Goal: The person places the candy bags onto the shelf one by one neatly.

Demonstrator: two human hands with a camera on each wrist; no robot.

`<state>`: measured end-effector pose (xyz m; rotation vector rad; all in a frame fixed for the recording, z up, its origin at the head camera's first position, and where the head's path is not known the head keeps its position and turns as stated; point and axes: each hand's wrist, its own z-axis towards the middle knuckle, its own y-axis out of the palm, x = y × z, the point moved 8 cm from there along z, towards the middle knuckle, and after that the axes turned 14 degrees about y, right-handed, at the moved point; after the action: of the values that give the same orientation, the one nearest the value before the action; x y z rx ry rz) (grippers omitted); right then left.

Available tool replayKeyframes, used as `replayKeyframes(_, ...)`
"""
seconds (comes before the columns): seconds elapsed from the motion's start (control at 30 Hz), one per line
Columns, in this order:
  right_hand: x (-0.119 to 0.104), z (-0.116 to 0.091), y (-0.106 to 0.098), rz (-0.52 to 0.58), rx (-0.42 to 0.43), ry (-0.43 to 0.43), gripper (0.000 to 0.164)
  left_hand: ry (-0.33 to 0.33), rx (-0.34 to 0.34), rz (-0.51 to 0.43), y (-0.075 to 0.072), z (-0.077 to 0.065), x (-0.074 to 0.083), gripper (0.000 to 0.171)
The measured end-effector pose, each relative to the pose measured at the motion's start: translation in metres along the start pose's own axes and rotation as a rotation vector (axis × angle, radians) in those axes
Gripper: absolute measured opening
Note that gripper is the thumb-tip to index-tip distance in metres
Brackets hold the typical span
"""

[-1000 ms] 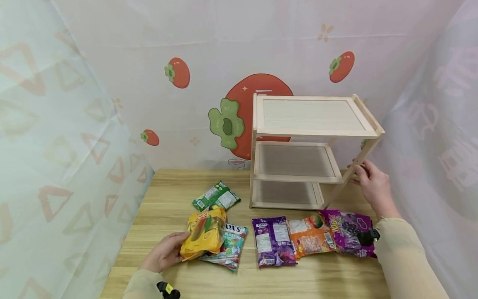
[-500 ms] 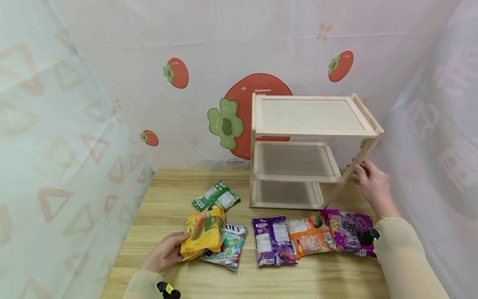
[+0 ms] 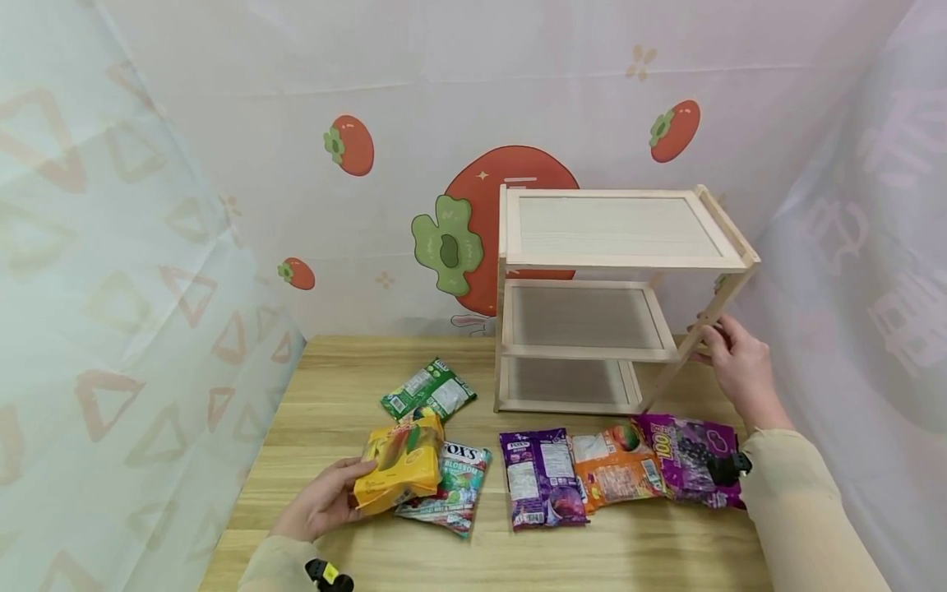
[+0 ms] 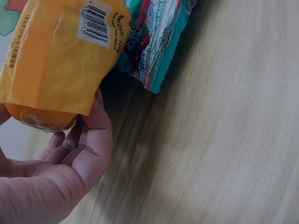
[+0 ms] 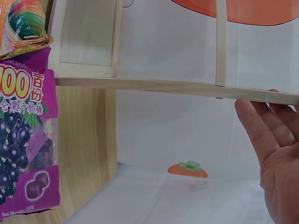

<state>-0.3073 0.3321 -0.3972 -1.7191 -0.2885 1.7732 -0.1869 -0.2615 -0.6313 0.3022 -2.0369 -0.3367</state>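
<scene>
My left hand [image 3: 321,497] grips the near left end of a yellow candy bag [image 3: 403,464] with a mango picture, thumb on top and fingers beneath. In the left wrist view the yellow bag [image 4: 65,51] shows its barcode and hangs above the wood table. It partly covers a teal Fox's candy bag [image 3: 460,489]. On the right, my right hand [image 3: 743,374] holds the front right post of a three-tier wooden shelf [image 3: 625,226]. From the right wrist, fingertips of the right hand [image 5: 280,135] bend over the wooden post [image 5: 154,86].
A green candy bag [image 3: 431,389] lies behind the yellow one. In front of the shelf lie a dark purple Fox's bag [image 3: 543,477], an orange bag [image 3: 617,464] and a purple grape candy bag [image 3: 691,452]. Printed cloth walls [image 3: 355,222] enclose the table [image 3: 518,563].
My left hand has shifted slightly left, and the yellow bag has tipped, its near end lower and turned more toward me. The right hand and shelf have stayed still.
</scene>
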Motion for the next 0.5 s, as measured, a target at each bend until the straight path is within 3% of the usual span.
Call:
replayKeyframes(0.17,0.0009,0.0003,0.0000,0.000,-0.003,0.004,0.041,0.003,-0.031,-0.016,0.0027,-0.0006,-0.0005,0.077)
replayKeyframes(0.5,0.0017,0.0010,0.0002,0.000,-0.003,0.003,0.041,0.095,0.032,0.053,0.0030,0.0000,0.0090,0.078)
